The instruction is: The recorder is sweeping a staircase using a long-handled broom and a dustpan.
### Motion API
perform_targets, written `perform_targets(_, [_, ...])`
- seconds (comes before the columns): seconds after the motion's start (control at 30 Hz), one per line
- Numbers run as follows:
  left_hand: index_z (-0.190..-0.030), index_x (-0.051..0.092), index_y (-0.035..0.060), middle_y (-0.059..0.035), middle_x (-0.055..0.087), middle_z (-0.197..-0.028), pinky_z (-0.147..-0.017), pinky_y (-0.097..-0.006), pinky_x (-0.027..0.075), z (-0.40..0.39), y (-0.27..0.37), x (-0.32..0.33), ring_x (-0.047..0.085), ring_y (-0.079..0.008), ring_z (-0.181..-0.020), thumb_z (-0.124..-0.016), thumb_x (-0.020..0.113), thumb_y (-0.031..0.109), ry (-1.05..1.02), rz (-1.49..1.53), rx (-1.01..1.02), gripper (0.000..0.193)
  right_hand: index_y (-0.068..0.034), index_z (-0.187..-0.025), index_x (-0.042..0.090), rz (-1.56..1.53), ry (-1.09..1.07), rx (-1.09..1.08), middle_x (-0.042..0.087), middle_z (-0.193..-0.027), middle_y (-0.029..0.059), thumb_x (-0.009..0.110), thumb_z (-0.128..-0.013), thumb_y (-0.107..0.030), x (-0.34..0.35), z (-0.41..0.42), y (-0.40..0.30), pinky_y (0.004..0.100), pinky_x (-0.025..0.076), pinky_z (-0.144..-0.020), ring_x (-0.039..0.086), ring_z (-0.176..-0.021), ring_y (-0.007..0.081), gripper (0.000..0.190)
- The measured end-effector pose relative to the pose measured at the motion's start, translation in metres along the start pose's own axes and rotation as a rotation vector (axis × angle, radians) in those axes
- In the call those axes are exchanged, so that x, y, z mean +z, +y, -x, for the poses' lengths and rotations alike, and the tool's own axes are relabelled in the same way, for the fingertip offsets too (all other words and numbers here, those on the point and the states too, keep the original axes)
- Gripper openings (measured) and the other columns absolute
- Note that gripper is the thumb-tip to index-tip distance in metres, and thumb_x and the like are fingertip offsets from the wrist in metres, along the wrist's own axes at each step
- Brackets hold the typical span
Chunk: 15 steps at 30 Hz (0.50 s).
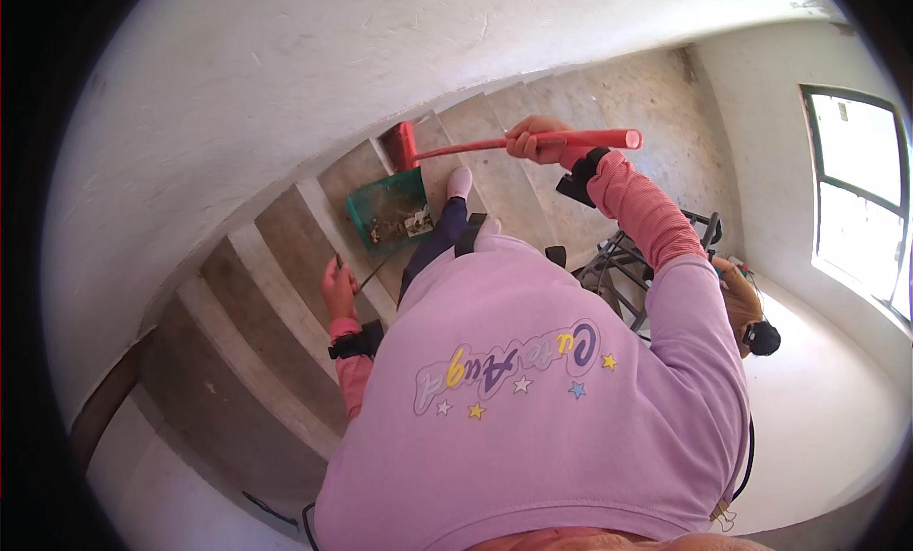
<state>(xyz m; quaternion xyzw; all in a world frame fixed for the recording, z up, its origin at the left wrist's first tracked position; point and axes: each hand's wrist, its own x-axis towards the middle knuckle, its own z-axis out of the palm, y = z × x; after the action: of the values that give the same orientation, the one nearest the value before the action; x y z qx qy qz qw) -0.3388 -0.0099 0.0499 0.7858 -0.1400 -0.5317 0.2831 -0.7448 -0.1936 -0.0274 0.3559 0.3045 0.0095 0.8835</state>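
My right hand [536, 139] is closed around the red handle of a broom [463, 149]. The broom's red head [406, 146] rests on a stair step against the wall, beside the upper edge of a green dustpan [352, 209]. Bits of debris and pale scraps [418, 221] lie in the dustpan. My left hand [340, 287] grips the dustpan's thin, dark handle [376, 268], which slants up from the pan. Both wrists wear black straps.
Concrete stairs [285, 255] run across the view along a white wall [285, 87]. Near my right arm stands a dark metal frame [620, 266], with another person [742, 301] beyond it. A window [856, 187] is at the far right. My foot [460, 183] is on a step.
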Motion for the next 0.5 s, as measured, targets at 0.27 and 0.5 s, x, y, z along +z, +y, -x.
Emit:
perform_targets(0.27, [-0.106, 0.045, -0.0002, 0.0021, 0.038, -0.057, -0.04, -0.0194, 0.03, 0.002, -0.008, -0.009, 0.034, -0.0048, -0.045, -0.077, 0.046, 0.005, 0.007, 0.044, -0.015, 0.03, 0.0, -0.087, 0.036, -0.268, -0.227, -0.198, 0.039, -0.066, 0.0026, 0.035, -0.083, -0.011, -0.085, 0.067, 0.03, 0.0146, 0.036, -0.034, 0.039, -0.046, 0.0046, 0.012])
perform_targets(0.5, [-0.108, 0.044, 0.0007, 0.0015, 0.04, -0.058, -0.04, -0.0192, 0.032, 0.004, -0.01, -0.006, 0.036, -0.0051, -0.046, -0.076, 0.046, 0.006, -0.02, -0.025, -0.022, 0.033, -0.007, -0.095, 0.036, -0.328, -0.079, -0.532, 0.041, -0.066, 0.0023, 0.037, -0.085, -0.015, -0.122, 0.087, 0.112, 0.0142, 0.034, -0.033, 0.036, -0.045, 0.0047, 0.012])
